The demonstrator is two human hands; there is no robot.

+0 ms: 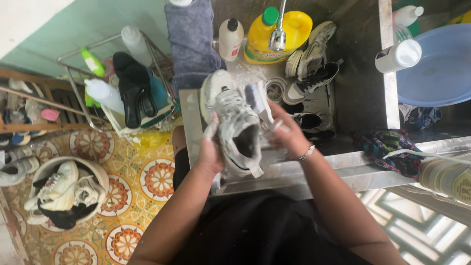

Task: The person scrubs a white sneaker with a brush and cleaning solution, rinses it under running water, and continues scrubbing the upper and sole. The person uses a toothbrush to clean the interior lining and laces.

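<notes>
A: Where's the sneaker [235,130]?
B: Frame center, above the front rim of the steel sink [365,105]. Long axis runs 11 to 5 o'clock, toe at 11, heel opening toward the person.
A: Hands?
B: Left hand [210,152] has its fingers wrapped around the sneaker's side at 9 o'clock. Right hand [289,135] has its fingers curled tight on a brush [258,100], bristles against the sneaker's upper at 1 o'clock.
A: Counts?
B: One sneaker held, one brush. Several more shoes in the sink at 2 o'clock, exact number unclear. One yellow jug [274,34] at 12. One white tub of shoes [66,189] at 8.
</notes>
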